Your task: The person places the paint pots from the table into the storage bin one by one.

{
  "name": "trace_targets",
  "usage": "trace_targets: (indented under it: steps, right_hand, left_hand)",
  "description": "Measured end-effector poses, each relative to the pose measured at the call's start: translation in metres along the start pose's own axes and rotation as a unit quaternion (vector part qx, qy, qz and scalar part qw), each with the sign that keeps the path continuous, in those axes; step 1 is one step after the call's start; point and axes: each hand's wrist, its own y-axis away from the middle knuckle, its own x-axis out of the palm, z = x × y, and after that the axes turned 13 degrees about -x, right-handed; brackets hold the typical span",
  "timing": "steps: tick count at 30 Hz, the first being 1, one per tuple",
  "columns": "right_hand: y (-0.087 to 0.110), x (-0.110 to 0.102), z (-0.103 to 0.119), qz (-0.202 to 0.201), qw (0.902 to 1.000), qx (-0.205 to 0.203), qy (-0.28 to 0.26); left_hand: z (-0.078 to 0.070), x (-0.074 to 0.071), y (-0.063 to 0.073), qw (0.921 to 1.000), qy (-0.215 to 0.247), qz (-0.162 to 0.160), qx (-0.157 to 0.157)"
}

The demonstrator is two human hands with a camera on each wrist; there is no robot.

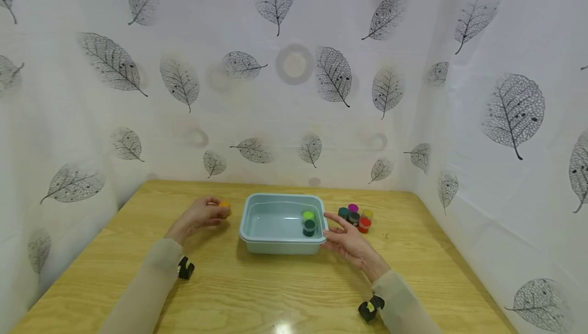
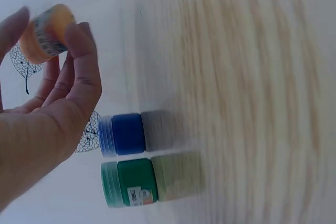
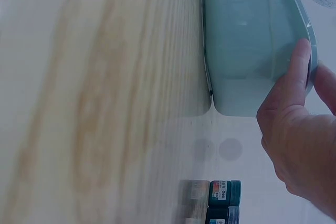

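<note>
The left hand (image 1: 204,214) holds an orange jar (image 2: 50,35) between thumb and fingertips, left of the light blue basin (image 1: 282,247) and apart from it. In the left wrist view the jar's axis slants from lower left to upper right, tilted against the level axes of the blue jar (image 2: 127,133) and green jar (image 2: 137,182), which stand side by side on the table (image 1: 275,293). Which end of the orange jar bears the lid cannot be told.

The basin's long axis runs left to right, its opening upward. The right hand (image 1: 350,244) grips its right front corner, thumb and fingers at the rim. Inside, at the right end, a light green jar (image 1: 309,215) stands behind a dark green jar (image 1: 309,228), both well apart from the left wall.

A strip of wood separates the orange jar from the basin's left rim; more wood extends before the front wall. Right of the basin stands a cluster of jars (image 1: 353,217). The far table edge meets a leaf-patterned cloth (image 1: 206,32).
</note>
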Motion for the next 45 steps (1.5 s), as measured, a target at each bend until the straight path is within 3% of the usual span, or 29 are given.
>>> trace_targets:
  steps: [17, 38, 45]
  right_hand:
    - [0.000, -0.001, 0.000, -0.003, 1.0000, 0.000, 0.008]
    - [0.000, 0.000, 0.001, -0.004, 1.0000, 0.001, 0.008]
    - [0.000, 0.000, 0.000, -0.003, 1.0000, 0.001, 0.006]
  left_hand:
    - [-0.019, 0.028, 0.007, 0.9944, 0.023, -0.086, 0.057]
    - [-0.037, 0.070, 0.009, 0.9891, -0.002, -0.112, 0.095]
    - [-0.046, 0.084, 0.012, 0.9907, -0.019, -0.087, 0.103]
